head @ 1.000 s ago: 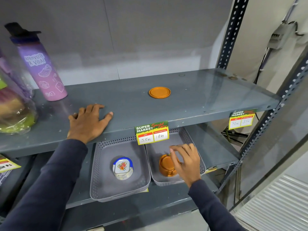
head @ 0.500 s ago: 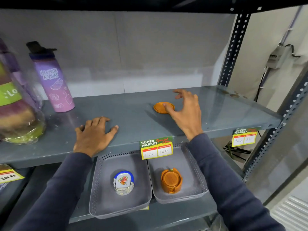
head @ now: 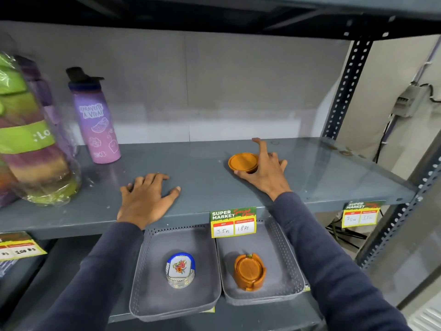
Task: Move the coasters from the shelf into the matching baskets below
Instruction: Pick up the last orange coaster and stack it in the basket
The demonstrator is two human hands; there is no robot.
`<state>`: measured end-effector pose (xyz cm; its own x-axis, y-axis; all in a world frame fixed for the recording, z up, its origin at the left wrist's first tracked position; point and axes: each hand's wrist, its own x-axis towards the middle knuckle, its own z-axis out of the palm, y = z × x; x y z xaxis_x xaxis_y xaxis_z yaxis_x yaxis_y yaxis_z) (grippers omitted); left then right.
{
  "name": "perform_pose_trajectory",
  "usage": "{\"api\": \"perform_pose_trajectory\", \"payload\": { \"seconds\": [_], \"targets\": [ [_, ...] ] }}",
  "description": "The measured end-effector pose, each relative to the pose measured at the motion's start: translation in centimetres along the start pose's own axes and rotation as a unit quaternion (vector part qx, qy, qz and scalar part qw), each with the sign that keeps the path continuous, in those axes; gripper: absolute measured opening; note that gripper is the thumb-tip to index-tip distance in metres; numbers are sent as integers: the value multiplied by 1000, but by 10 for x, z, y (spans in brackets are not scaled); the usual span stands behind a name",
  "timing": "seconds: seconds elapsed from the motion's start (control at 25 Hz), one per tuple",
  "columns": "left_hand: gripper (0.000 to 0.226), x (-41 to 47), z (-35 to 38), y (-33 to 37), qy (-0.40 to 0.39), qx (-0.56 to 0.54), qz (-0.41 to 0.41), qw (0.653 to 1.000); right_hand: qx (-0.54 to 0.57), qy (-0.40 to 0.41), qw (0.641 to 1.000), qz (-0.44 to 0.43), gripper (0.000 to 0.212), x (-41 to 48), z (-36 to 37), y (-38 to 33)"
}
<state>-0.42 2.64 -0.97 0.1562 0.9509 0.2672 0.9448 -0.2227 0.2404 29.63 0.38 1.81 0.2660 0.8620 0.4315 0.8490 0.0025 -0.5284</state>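
The last orange coaster (head: 243, 161) is now gripped on the shelf (head: 205, 185) by the right hand (head: 263, 170), moved up from the right basket (head: 290, 263); the left hand (head: 146, 198) is rested flat, empty.

Left hand (head: 145, 199) lies flat, fingers spread; right hand (head: 263, 170) reaches forward, its grip curled, forefinger raised.

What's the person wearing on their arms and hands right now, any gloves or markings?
Both arms are covered to the wrist by plain, dark navy long sleeves, without visible logos or markings. The left hand and right hand are bare: no gloves, and no rings, watch or bands that I can make out.
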Motion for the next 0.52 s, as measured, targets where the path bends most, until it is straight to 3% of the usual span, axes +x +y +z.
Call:
{"api": "perform_pose_trajectory", "payload": {
  "seconds": [0.16,0.36,0.44,0.52],
  "targets": [
    [53,-1,2,-1,10,-3,3,1000,72,106,987,-101,94,-38,-27,-33],
    [56,1,3,-1,4,5,3,1000,117,254,923,-265,90,-98,-79,-94],
    [57,3,3,-2,2,12,3,1000,145,275,901,-302,88,-112,-95,-110],
    [57,3,4,-2,-1,13,3,1000,194,255,902,-290,86,-118,-100,-113]
  ]
}}
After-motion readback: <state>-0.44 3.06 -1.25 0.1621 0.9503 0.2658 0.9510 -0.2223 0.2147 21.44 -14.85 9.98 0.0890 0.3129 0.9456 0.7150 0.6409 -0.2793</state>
